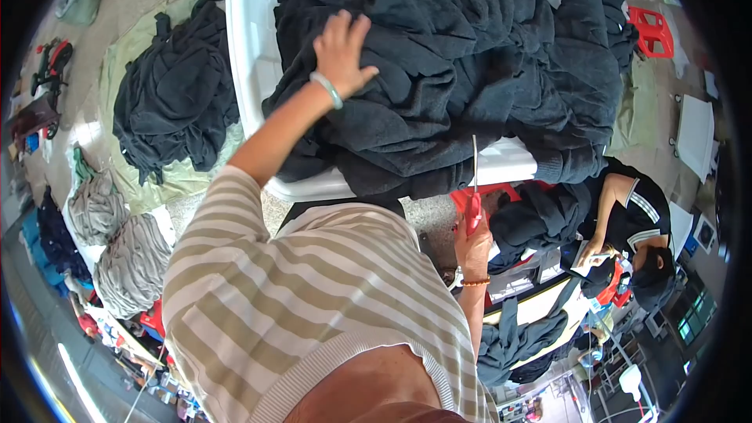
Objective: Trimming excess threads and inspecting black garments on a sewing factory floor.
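My left hand (341, 53) reaches over a large heap of black garments (423, 78), palm down with its fingers apart, and holds nothing. A pale bangle circles that wrist. The heap fills a white table or tub (254, 63) with a raised rim and hangs over its near edge. Beside that edge, my right hand (472, 247) is closed around the red handle of slim scissors (474, 207). Their thin metal blade points away from me, up in front of the white edge. Seen edge-on, the blades cannot be told apart.
On the left, a pile of black garments (176, 90) lies on a pale green sheet (117, 55), with grey cloth bundles (129, 266) nearer. At right, a person in black (627, 196) works at a sewing table (556, 317) with dark cloth. A red plastic stool (652, 31) stands beyond the heap.
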A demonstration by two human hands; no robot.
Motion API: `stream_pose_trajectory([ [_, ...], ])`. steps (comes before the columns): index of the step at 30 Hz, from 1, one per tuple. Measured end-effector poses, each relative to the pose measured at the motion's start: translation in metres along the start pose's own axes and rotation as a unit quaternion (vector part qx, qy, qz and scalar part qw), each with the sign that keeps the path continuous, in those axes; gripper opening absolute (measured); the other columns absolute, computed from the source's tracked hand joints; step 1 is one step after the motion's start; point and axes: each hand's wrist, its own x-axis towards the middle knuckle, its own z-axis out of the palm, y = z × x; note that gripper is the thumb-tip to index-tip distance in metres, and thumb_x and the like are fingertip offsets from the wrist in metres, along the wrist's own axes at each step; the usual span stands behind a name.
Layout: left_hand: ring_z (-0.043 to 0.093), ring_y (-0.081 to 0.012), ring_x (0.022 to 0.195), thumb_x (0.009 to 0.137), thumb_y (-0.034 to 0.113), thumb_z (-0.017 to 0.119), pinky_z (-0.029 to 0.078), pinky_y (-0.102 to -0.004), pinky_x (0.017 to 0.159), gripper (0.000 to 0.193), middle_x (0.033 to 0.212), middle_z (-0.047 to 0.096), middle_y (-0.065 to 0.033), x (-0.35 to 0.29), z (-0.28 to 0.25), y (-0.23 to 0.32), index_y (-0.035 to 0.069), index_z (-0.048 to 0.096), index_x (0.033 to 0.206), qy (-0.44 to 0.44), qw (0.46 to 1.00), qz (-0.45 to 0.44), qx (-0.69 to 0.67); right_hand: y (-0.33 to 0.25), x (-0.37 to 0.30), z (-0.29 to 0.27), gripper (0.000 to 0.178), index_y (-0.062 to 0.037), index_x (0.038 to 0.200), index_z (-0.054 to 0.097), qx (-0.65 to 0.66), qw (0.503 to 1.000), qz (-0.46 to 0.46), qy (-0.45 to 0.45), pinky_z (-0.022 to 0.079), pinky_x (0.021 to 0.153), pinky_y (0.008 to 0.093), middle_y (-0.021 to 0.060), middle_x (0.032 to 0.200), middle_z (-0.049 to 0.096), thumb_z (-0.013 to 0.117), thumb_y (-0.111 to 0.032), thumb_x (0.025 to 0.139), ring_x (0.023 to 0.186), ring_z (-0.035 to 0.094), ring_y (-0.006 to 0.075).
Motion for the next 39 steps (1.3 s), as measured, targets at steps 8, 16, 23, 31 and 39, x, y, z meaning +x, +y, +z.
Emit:
stream_pose_trajectory([
  [8,0.056,-0.0088,0.068,0.078,0.014,0.068,0.045,-0.0254,0.060,0.020,0.073,0.060,-0.0062,0.016,-0.008,-0.005,0.001,0.057,0.088,-0.125,0.938,-0.048,-0.319,0.005,-0.015,0.012,0.040,-0.0038,0.121,0.049,0.070,0.997,-0.014,-0.016,0.049,0.067,0.0446,0.0250,0.083,0.062,0.057,-0.018,0.085,0.082,0.060,0.0432],
  [16,0.055,-0.0191,0.062,0.078,0.014,0.066,0.044,-0.0325,0.058,0.020,0.068,0.056,-0.0092,-0.146,-0.047,0.175,0.002,0.053,0.086,-0.499,0.681,0.180,-0.505,0.006,0.002,-0.007,0.024,0.0020,0.108,0.055,0.173,0.982,-0.038,0.059,0.049,0.065,0.0350,0.0137,0.079,0.065,0.054,-0.010,0.087,0.073,0.064,0.0237],
  [23,0.058,-0.0214,0.065,0.076,0.015,0.066,0.046,-0.0321,0.060,0.013,0.074,0.057,-0.0073,-0.159,-0.040,0.149,0.006,0.059,0.081,-0.275,0.840,0.122,-0.452,0.006,-0.013,0.002,0.025,0.0027,0.098,0.054,0.151,0.984,-0.093,0.014,0.045,0.059,0.0398,0.0186,0.069,0.058,0.060,-0.019,0.087,0.063,0.060,0.0326],
  [31,0.054,-0.0342,0.085,0.068,0.027,0.073,0.043,-0.0413,0.075,0.036,0.087,0.058,-0.0147,-0.163,-0.023,0.064,0.003,0.058,0.091,-0.234,0.943,0.101,-0.213,0.034,-0.026,0.017,0.026,0.0017,0.108,0.057,0.080,0.991,-0.106,-0.017,0.049,0.065,0.0306,0.0128,0.081,0.065,0.058,-0.016,0.088,0.071,0.064,0.0186],
  [39,0.057,-0.0372,0.074,0.076,0.018,0.057,0.045,-0.0458,0.066,0.019,0.074,0.057,-0.0189,-0.229,-0.007,0.191,0.000,0.051,0.073,-0.407,0.738,0.321,-0.432,-0.047,-0.009,-0.004,0.053,-0.0024,0.112,0.057,0.034,0.978,-0.204,0.000,0.049,0.066,0.0412,0.0198,0.082,0.065,0.073,-0.036,0.075,0.077,0.064,0.0359],
])
